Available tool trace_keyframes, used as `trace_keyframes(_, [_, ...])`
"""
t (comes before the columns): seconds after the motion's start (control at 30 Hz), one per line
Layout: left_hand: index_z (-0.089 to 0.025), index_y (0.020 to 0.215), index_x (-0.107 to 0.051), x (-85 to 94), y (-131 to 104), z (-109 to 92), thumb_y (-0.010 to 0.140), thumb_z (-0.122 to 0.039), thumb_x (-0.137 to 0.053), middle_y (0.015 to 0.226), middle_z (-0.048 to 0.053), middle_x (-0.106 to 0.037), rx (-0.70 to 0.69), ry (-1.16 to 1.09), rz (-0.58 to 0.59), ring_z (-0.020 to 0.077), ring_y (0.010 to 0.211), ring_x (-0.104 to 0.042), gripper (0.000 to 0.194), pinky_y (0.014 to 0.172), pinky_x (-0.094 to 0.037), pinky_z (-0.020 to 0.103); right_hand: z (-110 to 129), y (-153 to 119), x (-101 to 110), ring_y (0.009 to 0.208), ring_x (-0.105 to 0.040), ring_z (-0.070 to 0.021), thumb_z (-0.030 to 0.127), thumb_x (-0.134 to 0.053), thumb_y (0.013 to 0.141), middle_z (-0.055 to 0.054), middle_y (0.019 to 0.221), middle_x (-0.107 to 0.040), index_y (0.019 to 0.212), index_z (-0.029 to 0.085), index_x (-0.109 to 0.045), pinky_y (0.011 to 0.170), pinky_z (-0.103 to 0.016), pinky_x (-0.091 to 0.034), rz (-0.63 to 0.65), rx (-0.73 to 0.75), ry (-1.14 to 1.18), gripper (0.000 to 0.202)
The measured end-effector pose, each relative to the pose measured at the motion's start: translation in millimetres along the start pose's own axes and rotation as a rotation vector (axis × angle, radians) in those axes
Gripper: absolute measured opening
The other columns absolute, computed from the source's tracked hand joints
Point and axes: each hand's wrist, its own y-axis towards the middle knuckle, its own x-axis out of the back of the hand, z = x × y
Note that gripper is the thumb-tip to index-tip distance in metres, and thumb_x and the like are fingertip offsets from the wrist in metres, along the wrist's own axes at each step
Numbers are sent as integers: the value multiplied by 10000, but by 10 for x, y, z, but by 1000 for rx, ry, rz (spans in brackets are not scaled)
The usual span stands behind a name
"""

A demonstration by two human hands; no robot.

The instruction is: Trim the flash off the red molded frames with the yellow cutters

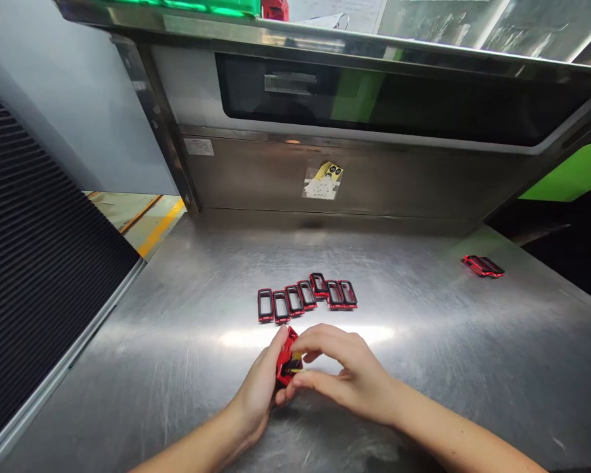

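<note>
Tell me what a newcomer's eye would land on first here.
First, the two hands at the bottom centre: the left hand and right hand together hold a small red frame just above the steel table. Behind them, a row of red frames lies mid-table, and a lone red piece sits far right.

Bright overhead light throws a white glare streak across the steel surface (pixel 423 341); the picture is sharp, its edges bowing outward.

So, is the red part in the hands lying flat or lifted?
Lifted: both hands, left hand and right hand, hold the red part tilted above the steel table.
</note>
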Motion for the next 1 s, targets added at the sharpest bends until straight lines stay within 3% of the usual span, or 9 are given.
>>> trace_keyframes(0.37, [-190, 599, -487, 14, 1, 25, 650, -732, -560, 403, -89, -374, 18, -15, -11, 35, 349, -209, 549, 390, -115, 205, -12, 12, -43, 800, -626, -190, 402, -615, 921, -81, 880, -677, 986, 159, -668, 692, -280, -549, -18, -29, 71, 257])
trace_keyframes(0.63, [-210, 526, -415, 16, 25, 25, 605, -745, -585, 370, -108, -305, 8, -6, -3, 37, 345, -201, 568, 385, -126, 202, -67, -32, -110, 759, -629, -185, 409, -625, 908, -87, 858, -669, 949, 146, -681, 667, -274, -560, -60, -70, 117, 273])
trace_keyframes(1.0, [-207, 517, -421, 23, 30, 34, 539, -785, -593, 376, -109, -336, 10, 29, -81, 35, 343, -225, 604, 377, -167, 190, -76, -44, -127, 712, -624, -168, 318, -546, 968, -85, 814, -682, 962, 137, -678, 625, -243, -504, -66, 30, 6, 224])
